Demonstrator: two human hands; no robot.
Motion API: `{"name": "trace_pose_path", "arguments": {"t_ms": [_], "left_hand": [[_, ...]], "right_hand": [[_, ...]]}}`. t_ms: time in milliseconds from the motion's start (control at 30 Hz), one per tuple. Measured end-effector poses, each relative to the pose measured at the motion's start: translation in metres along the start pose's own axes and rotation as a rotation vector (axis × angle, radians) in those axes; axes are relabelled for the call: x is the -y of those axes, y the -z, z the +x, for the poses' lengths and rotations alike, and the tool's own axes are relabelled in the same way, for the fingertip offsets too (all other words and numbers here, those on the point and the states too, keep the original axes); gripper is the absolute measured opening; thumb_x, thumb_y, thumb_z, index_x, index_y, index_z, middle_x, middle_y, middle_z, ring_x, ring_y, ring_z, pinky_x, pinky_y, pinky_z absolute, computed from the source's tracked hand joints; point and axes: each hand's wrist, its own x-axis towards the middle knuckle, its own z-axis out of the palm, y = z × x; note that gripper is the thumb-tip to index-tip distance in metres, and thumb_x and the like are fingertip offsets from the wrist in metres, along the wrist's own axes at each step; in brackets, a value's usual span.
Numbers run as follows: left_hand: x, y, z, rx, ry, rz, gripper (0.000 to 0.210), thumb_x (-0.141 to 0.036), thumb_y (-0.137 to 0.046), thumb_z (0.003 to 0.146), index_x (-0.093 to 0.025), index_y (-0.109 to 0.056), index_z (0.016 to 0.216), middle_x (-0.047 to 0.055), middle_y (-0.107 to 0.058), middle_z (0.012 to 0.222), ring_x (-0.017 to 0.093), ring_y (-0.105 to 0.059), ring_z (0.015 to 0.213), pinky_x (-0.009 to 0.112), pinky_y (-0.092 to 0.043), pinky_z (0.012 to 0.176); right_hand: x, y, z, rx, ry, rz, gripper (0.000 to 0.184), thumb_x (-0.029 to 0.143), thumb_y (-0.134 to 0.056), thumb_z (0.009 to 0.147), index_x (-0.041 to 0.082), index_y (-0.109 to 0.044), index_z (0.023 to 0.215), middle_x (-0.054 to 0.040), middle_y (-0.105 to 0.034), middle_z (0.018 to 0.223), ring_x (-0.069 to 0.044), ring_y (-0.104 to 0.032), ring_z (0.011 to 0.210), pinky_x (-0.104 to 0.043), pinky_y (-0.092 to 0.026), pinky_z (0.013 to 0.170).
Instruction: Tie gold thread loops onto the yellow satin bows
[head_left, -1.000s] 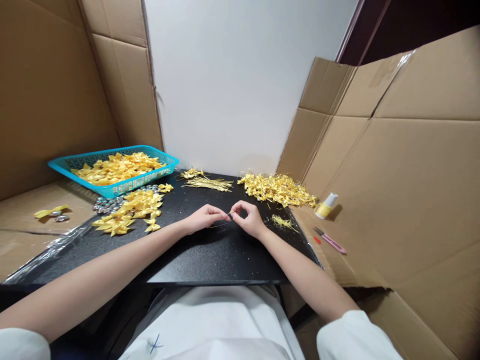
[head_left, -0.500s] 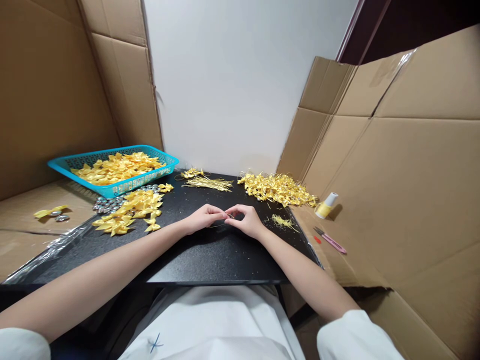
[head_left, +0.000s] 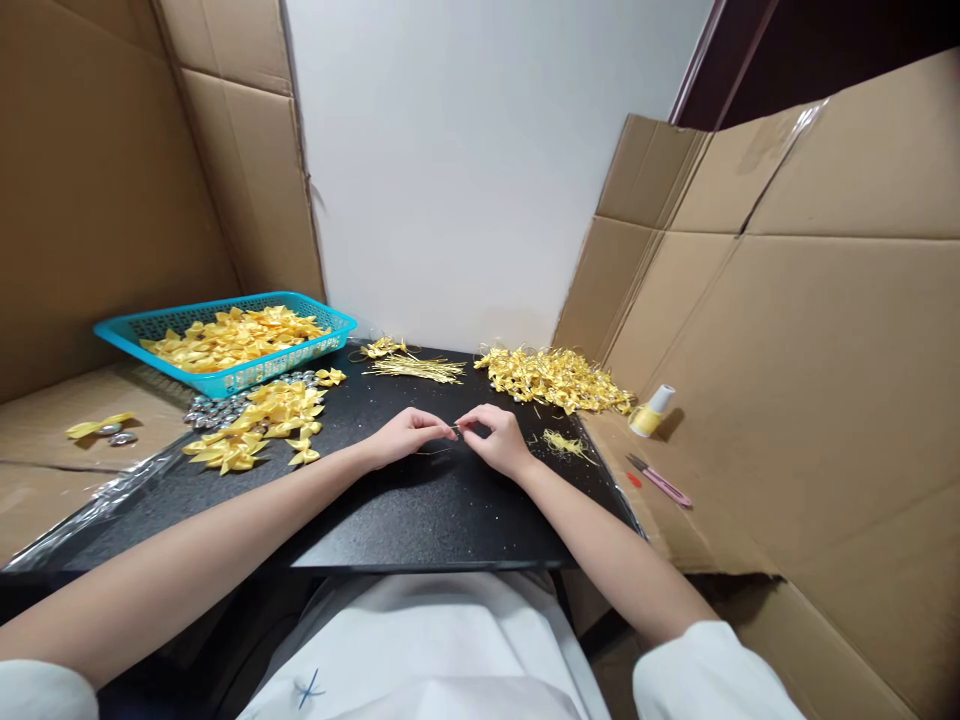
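While the turquoise basket holds yellow bows, the left hand pinches thin cord. The right hand does likewise.

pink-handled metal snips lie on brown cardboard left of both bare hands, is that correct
Not left: the head view shows the pink-handled metal snips lying on brown cardboard to the right of the bare left hand and bare right hand.

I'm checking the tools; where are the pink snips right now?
In the head view, the pink snips lie on the cardboard at the right, beside a small red piece and nearer the person than the yellow thread spool.
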Motion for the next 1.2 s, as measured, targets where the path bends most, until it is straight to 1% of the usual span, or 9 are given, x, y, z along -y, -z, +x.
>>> {"name": "trace_pose_path", "arguments": {"t_ms": [133, 300, 567, 800, 933, 1000, 1100, 1167, 1200], "left_hand": [[0.000, 0.000, 0.000, -0.002, -0.006, -0.018, 0.034, -0.040, -0.060, 0.072, -0.011, -0.075, 0.081, -0.006, -0.043, 0.040, 0.007, -0.027, 0.042, 0.022, -0.020, 0.043], [-0.002, -0.001, -0.001, -0.004, -0.014, -0.026, 0.032, -0.038, -0.060, 0.072, -0.011, -0.075, 0.079, -0.006, -0.041, 0.038, 0.007, -0.027, 0.040, 0.023, -0.020, 0.042], [-0.003, -0.001, -0.001, -0.006, -0.002, -0.033, 0.032, -0.039, -0.060, 0.071, -0.012, -0.076, 0.078, -0.006, -0.043, 0.038, 0.007, -0.028, 0.040, 0.023, -0.021, 0.042], [-0.006, -0.001, -0.003, -0.009, -0.010, -0.025, 0.030, -0.038, -0.061, 0.071, -0.012, -0.076, 0.077, -0.006, -0.042, 0.037, 0.007, -0.028, 0.040, 0.022, -0.022, 0.042], [-0.007, -0.001, -0.003, -0.011, -0.010, -0.022, 0.030, -0.039, -0.061, 0.072, -0.012, -0.076, 0.077, -0.006, -0.043, 0.037, 0.008, -0.031, 0.040, 0.022, -0.023, 0.042], [-0.006, -0.001, -0.003, -0.013, -0.007, -0.018, 0.031, -0.039, -0.061, 0.072, -0.012, -0.076, 0.077, -0.005, -0.044, 0.038, 0.008, -0.033, 0.041, 0.022, -0.024, 0.042], [-0.003, -0.001, -0.002, -0.009, -0.001, 0.003, 0.033, -0.041, -0.060, 0.073, -0.012, -0.075, 0.079, -0.003, -0.052, 0.043, 0.008, -0.036, 0.042, 0.021, -0.027, 0.042], [-0.001, 0.000, -0.001, 0.000, -0.004, 0.016, 0.035, -0.043, -0.060, 0.074, -0.012, -0.075, 0.081, -0.001, -0.061, 0.053, 0.009, -0.042, 0.045, 0.021, -0.031, 0.044], [0.000, 0.001, 0.000, 0.000, -0.013, 0.013, 0.036, -0.044, -0.060, 0.074, -0.013, -0.075, 0.083, 0.001, -0.066, 0.061, 0.010, -0.048, 0.050, 0.021, -0.036, 0.047]], "right_hand": [[0.001, 0.002, 0.001, -0.014, 0.014, -0.086, 0.011, 0.014, -0.060, 0.077, 0.023, -0.066, 0.078, -0.0003, -0.069, 0.071, -0.016, -0.061, 0.069, -0.030, -0.048, 0.070], [0.002, 0.004, 0.002, -0.044, 0.054, -0.135, 0.013, 0.012, -0.058, 0.075, 0.023, -0.064, 0.077, -0.0001, -0.068, 0.072, -0.016, -0.057, 0.070, -0.031, -0.045, 0.071], [0.002, 0.005, 0.002, -0.073, 0.053, -0.168, 0.014, 0.012, -0.058, 0.073, 0.023, -0.063, 0.079, 0.0013, -0.067, 0.071, -0.017, -0.055, 0.071, -0.033, -0.043, 0.074], [0.003, 0.006, 0.002, -0.073, 0.025, -0.198, 0.014, 0.012, -0.058, 0.071, 0.024, -0.062, 0.077, 0.0019, -0.066, 0.070, -0.017, -0.055, 0.071, -0.033, -0.042, 0.077], [0.004, 0.009, 0.004, -0.114, 0.053, -0.194, 0.014, 0.010, -0.057, 0.070, 0.023, -0.062, 0.075, 0.0024, -0.065, 0.067, -0.017, -0.054, 0.070, -0.032, -0.041, 0.075], [0.004, 0.010, 0.005, -0.126, 0.067, -0.195, 0.014, 0.010, -0.057, 0.069, 0.023, -0.061, 0.074, 0.0027, -0.065, 0.067, -0.016, -0.054, 0.069, -0.032, -0.040, 0.075], [0.004, 0.011, 0.005, -0.106, 0.054, -0.210, 0.013, 0.010, -0.058, 0.070, 0.023, -0.061, 0.074, 0.0027, -0.065, 0.067, -0.016, -0.054, 0.069, -0.032, -0.040, 0.076], [0.004, 0.011, 0.005, -0.087, 0.036, -0.221, 0.012, 0.011, -0.058, 0.070, 0.023, -0.061, 0.074, 0.0023, -0.065, 0.068, -0.016, -0.054, 0.070, -0.032, -0.040, 0.077], [0.004, 0.011, 0.005, -0.077, 0.029, -0.225, 0.012, 0.012, -0.058, 0.071, 0.023, -0.061, 0.074, 0.0021, -0.065, 0.069, -0.016, -0.054, 0.071, -0.033, -0.039, 0.078]]}}
